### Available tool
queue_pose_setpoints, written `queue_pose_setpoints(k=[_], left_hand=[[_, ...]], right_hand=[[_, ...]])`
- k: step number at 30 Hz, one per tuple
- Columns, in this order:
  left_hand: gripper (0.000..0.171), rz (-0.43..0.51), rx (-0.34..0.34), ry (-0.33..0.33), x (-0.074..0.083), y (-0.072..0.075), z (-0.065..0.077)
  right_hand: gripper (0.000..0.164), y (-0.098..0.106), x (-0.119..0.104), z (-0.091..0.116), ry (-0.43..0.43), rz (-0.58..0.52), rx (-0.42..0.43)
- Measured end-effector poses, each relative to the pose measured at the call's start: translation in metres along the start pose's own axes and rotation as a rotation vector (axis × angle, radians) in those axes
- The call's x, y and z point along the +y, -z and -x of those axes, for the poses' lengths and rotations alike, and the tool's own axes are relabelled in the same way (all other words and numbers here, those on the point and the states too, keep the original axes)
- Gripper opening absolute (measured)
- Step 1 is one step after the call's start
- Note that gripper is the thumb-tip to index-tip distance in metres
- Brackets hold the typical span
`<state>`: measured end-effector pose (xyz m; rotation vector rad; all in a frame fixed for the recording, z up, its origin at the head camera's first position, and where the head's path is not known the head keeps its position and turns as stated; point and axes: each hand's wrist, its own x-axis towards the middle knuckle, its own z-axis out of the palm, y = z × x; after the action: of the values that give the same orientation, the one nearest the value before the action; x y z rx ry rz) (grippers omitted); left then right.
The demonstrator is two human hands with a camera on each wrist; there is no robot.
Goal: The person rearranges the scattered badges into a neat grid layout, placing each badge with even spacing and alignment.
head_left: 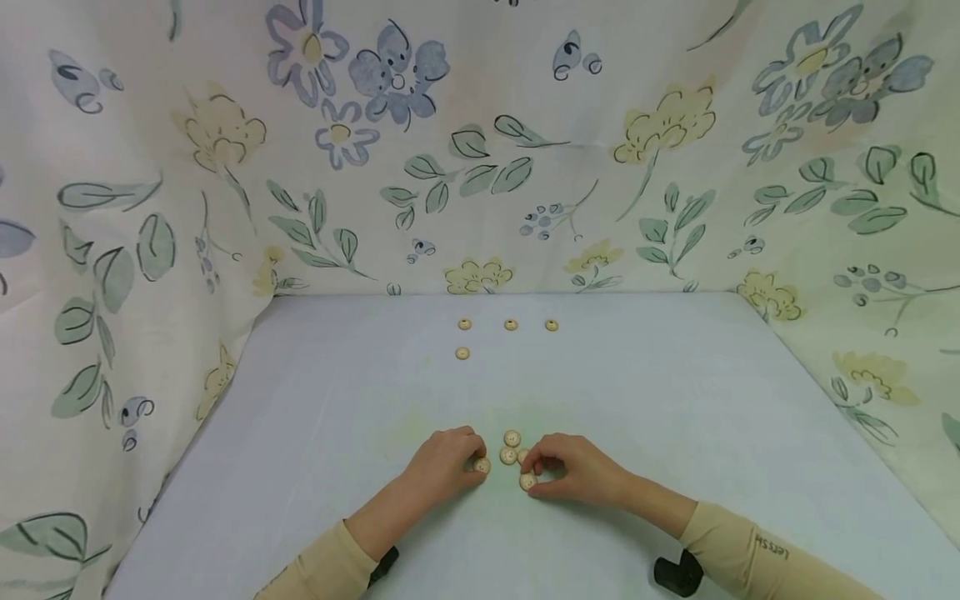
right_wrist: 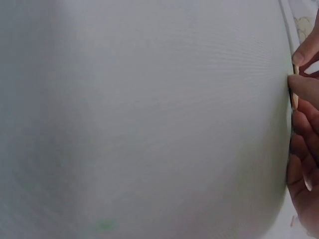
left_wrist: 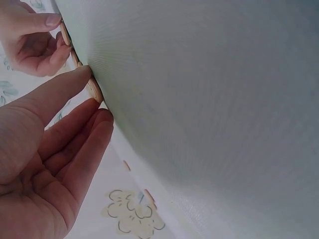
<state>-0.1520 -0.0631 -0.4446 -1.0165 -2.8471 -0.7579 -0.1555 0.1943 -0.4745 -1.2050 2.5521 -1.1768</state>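
Observation:
My left hand (head_left: 447,463) pinches a round wooden button (head_left: 482,466) between thumb and fingers; in the left wrist view this button (left_wrist: 93,90) stands edge-on at the fingertips. A short way to the right, my right hand (head_left: 581,471) pinches another wooden button (head_left: 528,482) by its edge. That hand's button (right_wrist: 294,101) is seen only as a thin rim in the right wrist view. Between the hands lie an upper loose button (head_left: 512,438) and a lower one (head_left: 507,456). A third (head_left: 522,457) is partly hidden by the right fingers.
Farther back, three buttons form a row: left (head_left: 464,324), middle (head_left: 511,325) and right (head_left: 552,325). One more button (head_left: 462,353) lies in front of the left one. A flowered curtain (head_left: 585,192) borders the pale table (head_left: 337,375) at the back and sides.

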Motion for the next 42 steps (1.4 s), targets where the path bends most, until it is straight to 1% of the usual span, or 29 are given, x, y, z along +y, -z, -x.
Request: queue_pose_setpoints(k=[13, 18, 22, 28, 31, 35, 42], left_hand=[[0.010, 0.002, -0.004, 0.019, -0.001, -0.002, 0.000], [0.010, -0.001, 0.008, 0.008, -0.001, -0.001, -0.001], [0.011, -0.005, 0.019, -0.009, -0.001, 0.000, -0.001], [0.011, -0.010, 0.016, -0.018, -0.003, -0.002, -0.001], [0.011, -0.008, 0.015, -0.022, -0.003, -0.002, -0.001], [0.010, -0.006, 0.016, -0.027, -0.002, -0.001, 0.000], [0.011, 0.001, 0.012, -0.016, -0.002, 0.000, 0.001]], right_hand=[[0.021, -0.003, -0.001, 0.000, 0.004, 0.055, 0.048], [0.020, 0.001, -0.004, -0.002, -0.044, 0.071, 0.069], [0.019, 0.007, -0.006, -0.006, -0.084, 0.106, 0.095], [0.019, 0.015, -0.003, -0.015, -0.082, 0.132, 0.146], [0.018, 0.020, -0.001, -0.022, -0.100, 0.141, 0.167], [0.018, 0.025, 0.006, -0.033, -0.139, 0.150, 0.200], [0.017, 0.031, 0.027, -0.055, -0.225, 0.171, 0.271]])
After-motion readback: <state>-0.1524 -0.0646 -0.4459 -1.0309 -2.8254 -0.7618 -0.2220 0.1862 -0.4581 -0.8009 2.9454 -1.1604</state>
